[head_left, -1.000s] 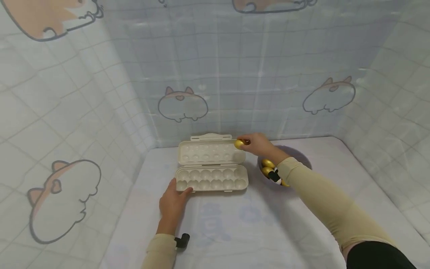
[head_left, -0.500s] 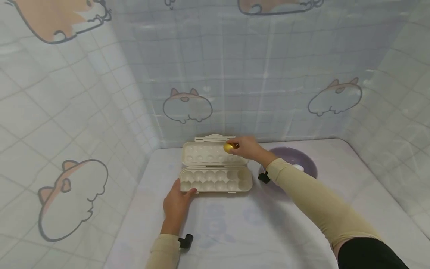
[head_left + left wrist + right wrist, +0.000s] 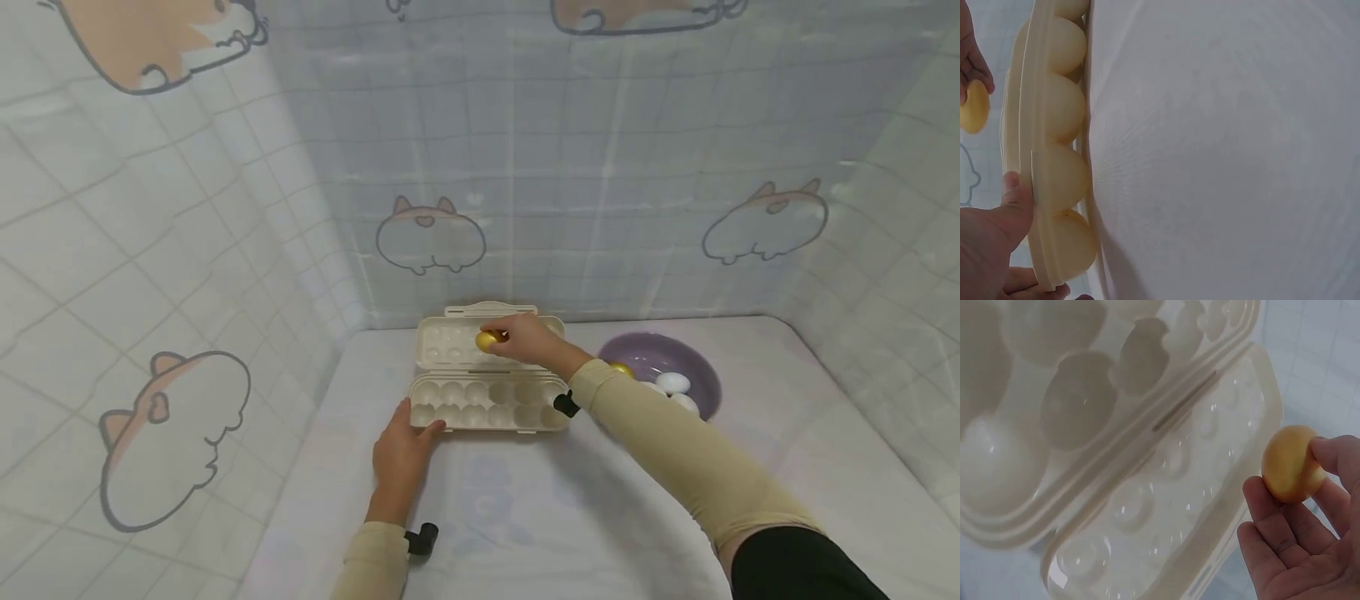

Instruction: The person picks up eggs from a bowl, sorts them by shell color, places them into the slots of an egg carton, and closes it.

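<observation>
A cream egg carton (image 3: 483, 430) lies open, its lid (image 3: 435, 335) folded back toward the wall; the cups in view hold no eggs. My left hand (image 3: 401, 454) grips the carton's near left corner, thumb on the front edge and fingers round the end, as the left wrist view shows. Over the lid, my right hand (image 3: 528, 340) pinches a golden egg (image 3: 487, 341) between thumb and fingertips. In the right wrist view the same golden egg (image 3: 1292, 464) appears beside the lid's outer edge.
Right of the carton stands a purple bowl (image 3: 648, 348) with several white eggs (image 3: 672, 382) and a golden egg (image 3: 621, 368), partly hidden by the right sleeve (image 3: 660, 442). A grid-patterned curtain (image 3: 562, 208) with cartoon animals rises behind the white cloth-covered table (image 3: 585, 517).
My right hand has carried the golden egg leftward across the open lid, uncovering more of the bowl. The left hand has kept its grip on the carton corner. The head view has shifted slightly.
</observation>
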`<state>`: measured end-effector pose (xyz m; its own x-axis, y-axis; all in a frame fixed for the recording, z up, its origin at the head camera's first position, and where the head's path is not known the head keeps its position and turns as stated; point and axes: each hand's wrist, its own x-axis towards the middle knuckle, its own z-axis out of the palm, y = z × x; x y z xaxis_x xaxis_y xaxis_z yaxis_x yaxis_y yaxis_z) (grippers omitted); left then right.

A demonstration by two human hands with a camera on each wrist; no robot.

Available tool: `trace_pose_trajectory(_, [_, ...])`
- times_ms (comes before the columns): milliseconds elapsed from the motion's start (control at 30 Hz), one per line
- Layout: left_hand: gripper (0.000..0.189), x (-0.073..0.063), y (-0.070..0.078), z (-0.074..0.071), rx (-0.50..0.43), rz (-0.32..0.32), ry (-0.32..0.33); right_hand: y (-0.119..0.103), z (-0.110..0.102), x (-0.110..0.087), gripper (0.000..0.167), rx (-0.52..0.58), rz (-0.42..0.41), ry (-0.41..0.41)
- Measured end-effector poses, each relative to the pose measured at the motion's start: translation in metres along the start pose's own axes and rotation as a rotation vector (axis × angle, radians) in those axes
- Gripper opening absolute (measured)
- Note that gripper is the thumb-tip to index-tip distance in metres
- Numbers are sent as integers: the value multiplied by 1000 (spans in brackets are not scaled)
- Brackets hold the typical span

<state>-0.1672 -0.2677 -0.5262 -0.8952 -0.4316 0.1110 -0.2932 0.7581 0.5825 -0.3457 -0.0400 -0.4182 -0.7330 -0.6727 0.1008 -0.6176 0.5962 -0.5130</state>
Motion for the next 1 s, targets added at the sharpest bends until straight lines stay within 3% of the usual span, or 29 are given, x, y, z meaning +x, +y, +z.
trace_pose_trajectory(300, [85, 3, -2, 0, -19, -7, 1, -11, 29, 19, 39, -21, -89, -8])
trace_pose_trajectory(667, [84, 6, -2, 5, -12, -37, 12, -35, 63, 35, 37, -72, -136, -54])
trace_pose_trajectory(1000, [81, 4, -4, 1, -1, -44, 13, -51, 91, 42, 42, -101, -130, -95])
